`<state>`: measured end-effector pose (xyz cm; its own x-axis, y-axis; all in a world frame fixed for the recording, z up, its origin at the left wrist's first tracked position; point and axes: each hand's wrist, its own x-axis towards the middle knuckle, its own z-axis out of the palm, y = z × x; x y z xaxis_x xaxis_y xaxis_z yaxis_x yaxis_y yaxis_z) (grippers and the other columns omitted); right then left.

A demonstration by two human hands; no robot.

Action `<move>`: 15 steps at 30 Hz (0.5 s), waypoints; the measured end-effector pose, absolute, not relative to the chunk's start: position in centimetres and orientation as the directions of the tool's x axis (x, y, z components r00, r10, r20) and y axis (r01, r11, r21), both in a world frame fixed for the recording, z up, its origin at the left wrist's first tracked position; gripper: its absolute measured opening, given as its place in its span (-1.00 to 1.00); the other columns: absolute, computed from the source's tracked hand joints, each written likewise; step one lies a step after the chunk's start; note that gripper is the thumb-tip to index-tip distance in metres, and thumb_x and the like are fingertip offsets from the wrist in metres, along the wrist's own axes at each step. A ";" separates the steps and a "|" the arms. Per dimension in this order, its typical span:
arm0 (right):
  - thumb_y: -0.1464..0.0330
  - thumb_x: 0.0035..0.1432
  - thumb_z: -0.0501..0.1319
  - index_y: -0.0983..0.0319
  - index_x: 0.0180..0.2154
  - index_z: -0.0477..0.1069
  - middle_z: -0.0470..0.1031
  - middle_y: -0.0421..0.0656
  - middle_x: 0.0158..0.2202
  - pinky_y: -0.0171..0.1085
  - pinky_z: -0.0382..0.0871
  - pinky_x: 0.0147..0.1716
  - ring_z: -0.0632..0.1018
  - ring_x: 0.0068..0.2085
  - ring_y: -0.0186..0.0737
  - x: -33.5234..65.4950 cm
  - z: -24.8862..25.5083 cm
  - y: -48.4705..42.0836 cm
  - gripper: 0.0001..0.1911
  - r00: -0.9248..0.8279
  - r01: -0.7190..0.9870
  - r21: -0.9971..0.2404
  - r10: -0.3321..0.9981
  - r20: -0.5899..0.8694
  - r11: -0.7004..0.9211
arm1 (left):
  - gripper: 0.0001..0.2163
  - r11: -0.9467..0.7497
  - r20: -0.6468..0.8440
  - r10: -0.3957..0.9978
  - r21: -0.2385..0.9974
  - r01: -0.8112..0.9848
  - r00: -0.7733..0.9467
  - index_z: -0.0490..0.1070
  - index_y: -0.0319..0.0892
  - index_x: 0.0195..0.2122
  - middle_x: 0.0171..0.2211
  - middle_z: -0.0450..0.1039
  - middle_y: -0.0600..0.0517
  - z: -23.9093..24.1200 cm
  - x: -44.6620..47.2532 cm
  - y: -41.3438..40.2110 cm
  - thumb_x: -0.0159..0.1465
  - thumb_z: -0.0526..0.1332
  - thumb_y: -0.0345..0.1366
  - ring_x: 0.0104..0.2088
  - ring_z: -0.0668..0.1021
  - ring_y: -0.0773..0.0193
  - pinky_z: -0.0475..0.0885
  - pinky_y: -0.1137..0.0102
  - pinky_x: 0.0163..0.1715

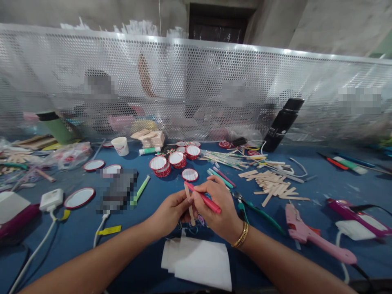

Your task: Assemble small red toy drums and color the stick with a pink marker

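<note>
One flat, blunt-ended wooden stick point(187, 191), located above the near middle of the blue table point(147, 261), is pinched between thumb and fingers of the left hand point(171, 208), while a smooth red pen point(210, 202) is gripped by the bent fingers of the right hand point(217, 204), its tip brought to the stick's upper end. The work on this stick is judged unfinished, any mark being too small to tell; a loose heap of pale, matte sticks point(274, 185) is left lying unheld, beside red-rimmed, white-faced round discs point(177, 158), partly stacked.
</note>
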<state>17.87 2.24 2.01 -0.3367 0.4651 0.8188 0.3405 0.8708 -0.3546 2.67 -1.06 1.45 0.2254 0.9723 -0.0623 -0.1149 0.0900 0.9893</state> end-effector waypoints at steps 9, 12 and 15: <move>0.44 0.23 0.15 0.19 -0.32 0.36 0.47 -0.28 -0.49 -0.11 0.28 -0.02 0.45 -0.47 -0.34 17.9 1.6 2.4 -0.94 -0.321 0.341 -0.365 0.472 0.821 0.866 | -0.53 0.086 -0.056 0.975 0.987 -0.134 0.217 0.35 -0.21 -0.45 -0.62 0.36 0.13 1.3 2.7 -1.0 0.03 0.34 0.16 -0.64 0.35 0.44 0.20 0.50 -0.61; 0.44 0.23 0.15 0.19 -0.32 0.35 0.46 -0.28 -0.49 -0.10 0.27 -0.01 0.45 -0.47 -0.33 17.9 1.5 2.4 -0.94 -0.326 0.341 -0.366 0.474 0.818 0.866 | -0.54 0.082 -0.052 0.974 0.988 -0.132 0.221 0.36 -0.21 -0.45 -0.62 0.38 0.12 1.1 2.5 -0.9 0.04 0.34 0.14 -0.64 0.35 0.44 0.20 0.49 -0.61; 0.44 0.22 0.15 0.19 -0.31 0.35 0.46 -0.27 -0.48 -0.09 0.27 -0.01 0.45 -0.46 -0.32 18.0 1.5 2.4 -0.94 -0.323 0.346 -0.367 0.477 0.817 0.864 | -0.56 0.075 -0.045 0.974 0.989 -0.130 0.222 0.36 -0.21 -0.44 -0.61 0.39 0.11 1.0 2.5 -0.9 0.07 0.33 0.12 -0.64 0.36 0.43 0.21 0.49 -0.60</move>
